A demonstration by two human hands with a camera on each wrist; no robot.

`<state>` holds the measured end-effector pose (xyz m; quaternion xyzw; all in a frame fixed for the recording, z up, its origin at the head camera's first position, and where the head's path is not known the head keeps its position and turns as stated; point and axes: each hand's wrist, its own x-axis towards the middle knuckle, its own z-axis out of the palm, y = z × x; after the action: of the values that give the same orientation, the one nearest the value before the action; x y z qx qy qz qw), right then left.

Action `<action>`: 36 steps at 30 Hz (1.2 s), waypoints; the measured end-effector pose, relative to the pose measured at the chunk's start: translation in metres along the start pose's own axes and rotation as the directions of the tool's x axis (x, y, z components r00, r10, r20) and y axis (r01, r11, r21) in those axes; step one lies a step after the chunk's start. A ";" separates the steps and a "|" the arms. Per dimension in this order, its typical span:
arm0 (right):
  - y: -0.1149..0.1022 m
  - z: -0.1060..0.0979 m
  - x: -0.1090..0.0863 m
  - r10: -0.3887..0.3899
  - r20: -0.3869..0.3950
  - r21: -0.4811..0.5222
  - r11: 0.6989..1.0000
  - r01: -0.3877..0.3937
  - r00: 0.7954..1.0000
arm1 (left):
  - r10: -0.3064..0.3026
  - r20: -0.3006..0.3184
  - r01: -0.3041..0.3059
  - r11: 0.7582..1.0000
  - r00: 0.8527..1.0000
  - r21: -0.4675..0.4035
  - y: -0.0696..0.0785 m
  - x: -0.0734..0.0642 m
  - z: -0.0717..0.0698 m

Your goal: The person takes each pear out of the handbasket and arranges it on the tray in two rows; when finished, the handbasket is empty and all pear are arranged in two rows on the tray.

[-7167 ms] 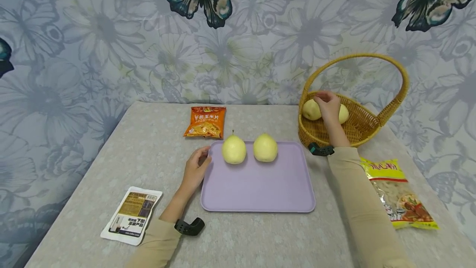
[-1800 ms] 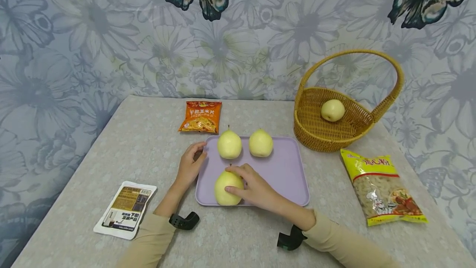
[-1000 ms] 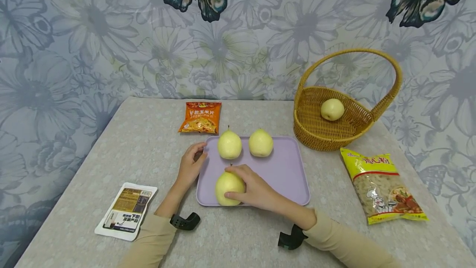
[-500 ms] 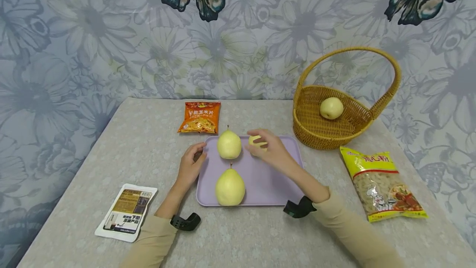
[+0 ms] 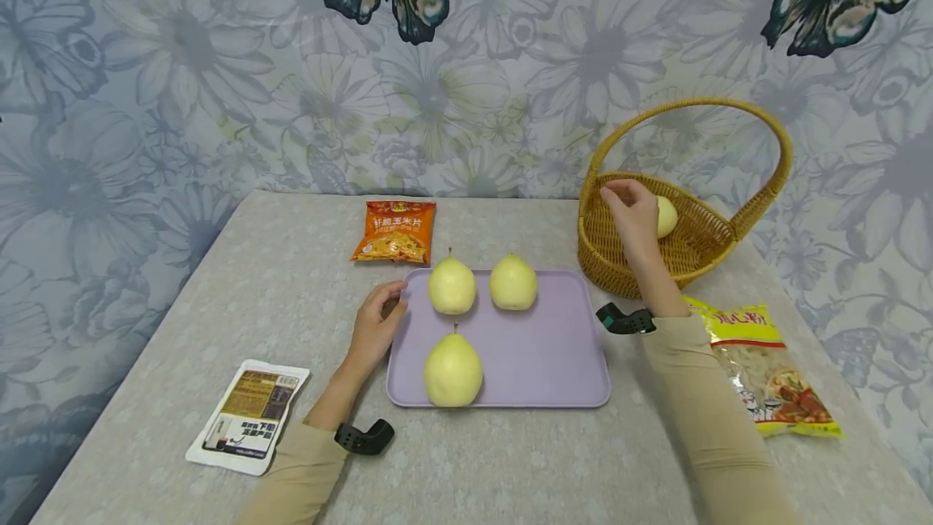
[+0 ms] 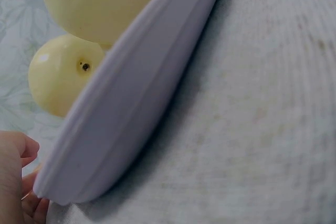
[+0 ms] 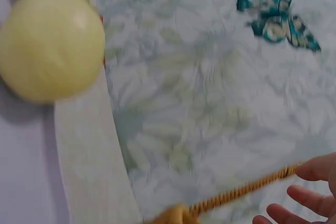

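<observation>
My left hand holds the left edge of a lilac tray; in the left wrist view its curled fingers go partly out of sight behind the rim. Three pale yellow pears are on the tray: a back-left pear, a back-right pear and a front-left pear. Over the left part of a wicker basket is my right hand, fingers loosely bent and holding nothing. Another pear lies in the basket just right of that hand, which partly covers it.
An orange snack bag lies behind the tray. At the front left is a white pouch. A yellow-topped food bag lies at the right, partly behind my right sleeve. The basket's tall handle arches above my right hand.
A pear came from the basket to the tray's front left, where my right hand let go of it. That hand then moved back over the basket. My left hand stayed at the tray.
</observation>
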<state>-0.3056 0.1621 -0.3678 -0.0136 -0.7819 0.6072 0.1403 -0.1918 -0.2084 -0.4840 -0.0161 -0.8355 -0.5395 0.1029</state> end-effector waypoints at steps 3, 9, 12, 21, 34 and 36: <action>0.012 -0.010 0.015 0.037 -0.029 0.030 0.999 -0.036 0.999 | 0.005 0.004 -0.005 1.000 1.000 -0.002 0.001 0.000 0.001; 0.038 -0.021 0.037 0.109 -0.052 0.021 0.994 -0.108 0.993 | -0.009 0.018 0.010 1.000 1.000 -0.014 0.013 -0.005 -0.001; 0.050 -0.025 0.045 0.117 -0.098 0.004 0.993 -0.117 0.988 | -0.014 0.026 0.015 0.999 1.000 -0.031 0.026 -0.009 -0.003; 0.067 -0.051 0.061 0.156 -0.172 -0.146 0.972 -0.182 0.973 | -0.044 0.037 0.045 0.999 0.998 -0.019 0.040 -0.013 -0.003; 0.077 -0.060 0.062 0.276 -0.033 -0.294 0.916 -0.273 0.961 | -0.042 0.036 0.043 0.999 0.998 -0.018 0.039 -0.010 -0.005; 0.079 -0.061 0.063 0.264 -0.020 -0.332 0.908 -0.255 0.964 | -0.041 0.038 0.042 0.999 0.998 -0.014 0.039 -0.010 -0.004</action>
<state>-0.3631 0.2523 -0.4166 -0.1333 -0.8659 0.4801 0.0442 -0.1759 -0.1949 -0.4496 -0.0095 -0.8335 -0.5473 0.0759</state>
